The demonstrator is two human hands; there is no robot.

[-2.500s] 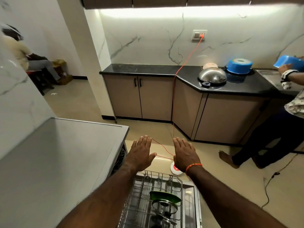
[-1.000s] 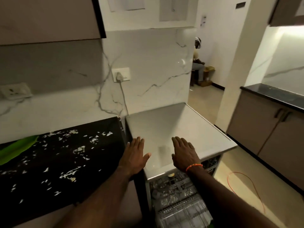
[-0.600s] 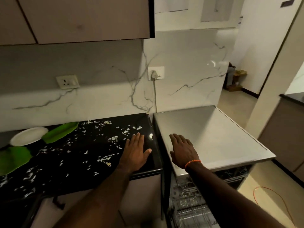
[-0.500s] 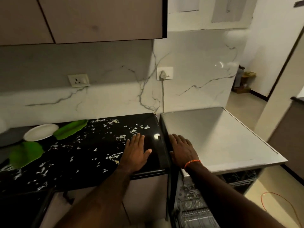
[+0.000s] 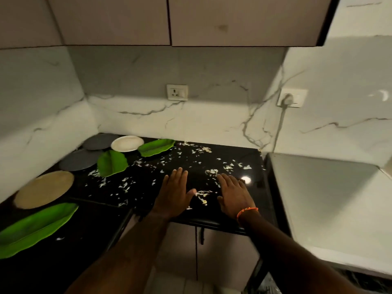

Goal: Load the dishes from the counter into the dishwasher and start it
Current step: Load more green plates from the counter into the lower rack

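Both my hands are stretched flat, palms down, over the black counter (image 5: 233,158), holding nothing: my left hand (image 5: 175,193) and my right hand (image 5: 234,195) with an orange wristband. Dishes lie at the counter's left: a white plate (image 5: 127,143), two grey plates (image 5: 98,141) (image 5: 79,160), a tan round plate (image 5: 44,188), and three green leaf-shaped plates (image 5: 156,147) (image 5: 112,162) (image 5: 36,228). The dishwasher's grey top (image 5: 331,200) stands to the right; a corner of its rack (image 5: 269,286) shows at the bottom.
White food scraps (image 5: 203,194) are scattered over the counter around my hands. Wall cabinets (image 5: 169,20) hang overhead. Two sockets (image 5: 177,92) (image 5: 291,98) sit on the marble wall, the right one with a plug and cable. Cabinet doors (image 5: 191,251) lie below the counter.
My view has swung left from the dishwasher to the counter. Both hands, still flat and empty, are now over the black counter, and more dishes have come into sight.
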